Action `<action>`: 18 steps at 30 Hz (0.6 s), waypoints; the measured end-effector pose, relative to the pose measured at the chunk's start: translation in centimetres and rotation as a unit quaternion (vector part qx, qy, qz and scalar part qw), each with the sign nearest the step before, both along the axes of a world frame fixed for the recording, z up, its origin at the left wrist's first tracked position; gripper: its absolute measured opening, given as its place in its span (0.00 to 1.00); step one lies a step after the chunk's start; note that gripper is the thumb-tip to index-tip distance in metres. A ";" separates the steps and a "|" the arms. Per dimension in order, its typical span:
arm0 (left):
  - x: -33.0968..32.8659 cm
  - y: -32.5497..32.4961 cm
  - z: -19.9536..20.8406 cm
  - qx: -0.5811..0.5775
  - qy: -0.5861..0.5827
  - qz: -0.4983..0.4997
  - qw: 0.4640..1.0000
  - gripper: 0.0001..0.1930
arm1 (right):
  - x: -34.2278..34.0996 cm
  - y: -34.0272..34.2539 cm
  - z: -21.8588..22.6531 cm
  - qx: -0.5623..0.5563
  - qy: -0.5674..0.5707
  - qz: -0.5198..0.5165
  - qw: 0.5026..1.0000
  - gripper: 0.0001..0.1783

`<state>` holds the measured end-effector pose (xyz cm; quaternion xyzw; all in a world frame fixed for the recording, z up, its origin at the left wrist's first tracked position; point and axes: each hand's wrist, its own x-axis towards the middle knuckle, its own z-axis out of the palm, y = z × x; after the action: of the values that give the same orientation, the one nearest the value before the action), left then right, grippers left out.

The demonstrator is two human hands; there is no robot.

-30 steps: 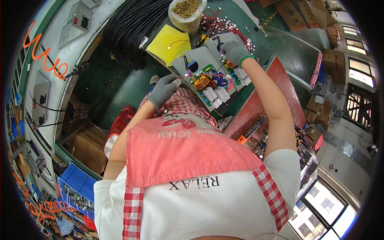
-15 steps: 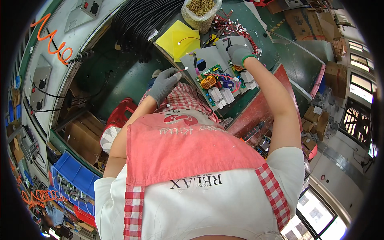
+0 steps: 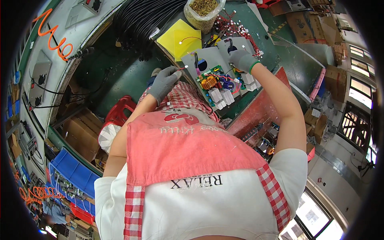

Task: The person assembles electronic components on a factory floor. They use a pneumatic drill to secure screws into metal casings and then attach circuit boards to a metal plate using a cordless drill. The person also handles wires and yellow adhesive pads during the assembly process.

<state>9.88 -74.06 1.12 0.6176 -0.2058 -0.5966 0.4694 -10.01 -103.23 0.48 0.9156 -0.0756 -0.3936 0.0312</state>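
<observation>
My left hand (image 3: 165, 83), in a grey glove, pinches a thin red lead with a small white connector (image 3: 185, 67) between thumb and finger. It is beside a grey metal plate (image 3: 190, 61) that carries a green circuit board with a copper-wound coil (image 3: 209, 83), blue capacitors (image 3: 228, 85) and pale heat-sink blocks (image 3: 222, 98). My gloved right hand (image 3: 242, 61) is over a second plate (image 3: 241, 42) with a similar board. Its fingers are curled down, and their tips and anything in them are hidden.
Behind the plates lie yellow sheets (image 3: 171, 39), a bag of small brass-coloured parts (image 3: 204, 18) and a heap of red leads with white connectors (image 3: 245, 34). Thick black cables (image 3: 138, 24) stand at the far left. A red panel (image 3: 262, 107) lies near my right arm.
My right hand has moved a little to the right and nearer over the second board. My left hand keeps its pinch on the lead and has barely moved.
</observation>
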 end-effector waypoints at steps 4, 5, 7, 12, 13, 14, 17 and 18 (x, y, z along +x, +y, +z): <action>-0.4 -0.4 0.4 0.002 0.013 0.009 1.000 0.13 | -0.5 -0.5 -0.1 0.017 -0.044 0.073 0.996 0.07; -0.5 -0.5 0.5 0.002 0.016 0.009 1.000 0.13 | -0.6 -0.6 -0.2 0.019 -0.050 0.082 0.995 0.06; -0.6 -0.7 0.6 -0.001 0.018 0.006 1.000 0.13 | -0.5 -0.9 -0.5 0.022 -0.064 0.100 0.993 0.07; -0.8 -0.5 0.5 0.010 0.027 0.010 1.000 0.13 | 0.3 -0.6 0.1 0.011 -0.004 0.040 0.999 0.05; -1.0 -0.5 0.5 0.009 0.024 0.011 1.000 0.14 | 1.0 -0.6 0.8 0.026 0.005 0.026 0.999 0.05; -1.3 -0.4 0.3 0.007 0.021 0.013 1.000 0.14 | 1.6 -0.8 1.0 0.047 0.013 0.002 0.999 0.05; -1.8 -0.5 0.4 0.014 0.029 0.004 0.999 0.15 | 2.8 -1.1 1.1 0.060 0.037 -0.046 0.996 0.05; -1.9 -0.6 0.5 0.017 0.034 0.001 0.999 0.15 | 3.4 -0.6 1.3 0.033 0.045 -0.038 0.998 0.05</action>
<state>7.94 -74.66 1.58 0.6049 -0.1786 -0.6206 0.4660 -6.62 -103.84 1.75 0.8938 -0.0960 -0.4380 -0.0111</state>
